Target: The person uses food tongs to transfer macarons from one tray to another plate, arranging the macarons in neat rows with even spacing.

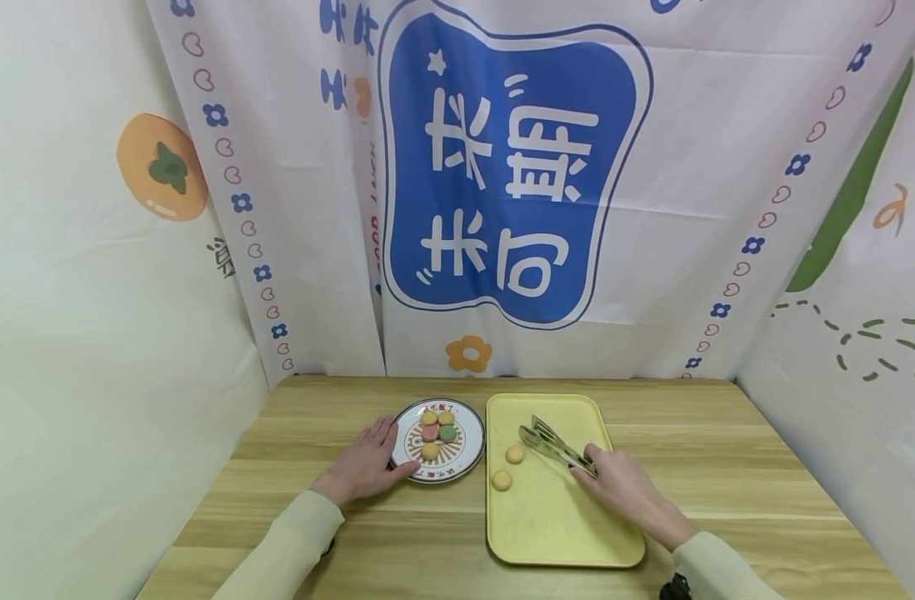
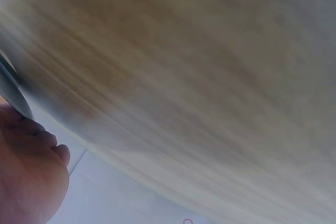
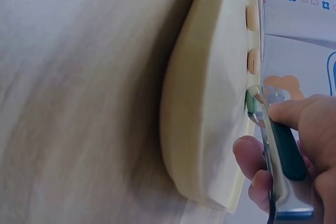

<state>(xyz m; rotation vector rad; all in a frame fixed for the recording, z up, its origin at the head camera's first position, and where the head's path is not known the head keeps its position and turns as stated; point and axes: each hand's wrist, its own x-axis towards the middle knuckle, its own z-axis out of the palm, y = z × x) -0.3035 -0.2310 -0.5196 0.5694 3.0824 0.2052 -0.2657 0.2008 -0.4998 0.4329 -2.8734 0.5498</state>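
Observation:
My right hand (image 1: 624,483) grips metal tongs (image 1: 555,443) with dark green handle pads, their tips apart above a yellow tray (image 1: 562,525). Two round yellow macarons (image 1: 514,454) lie near the tray's left edge, left of the tongs. In the right wrist view, a green patch (image 3: 251,100) shows by the tong tips; whether it is a macaron I cannot tell. My left hand (image 1: 366,467) rests at the left rim of a white patterned plate (image 1: 468,450), fingers straight and thumb along its near edge. Several macarons (image 1: 430,451), yellow, pink and green, sit on that plate.
Plate and tray stand side by side on a wood-grain table (image 1: 397,542), with a narrow gap between them. Behind the table's far edge hangs a printed cloth (image 1: 667,250). White cloth also closes off both sides.

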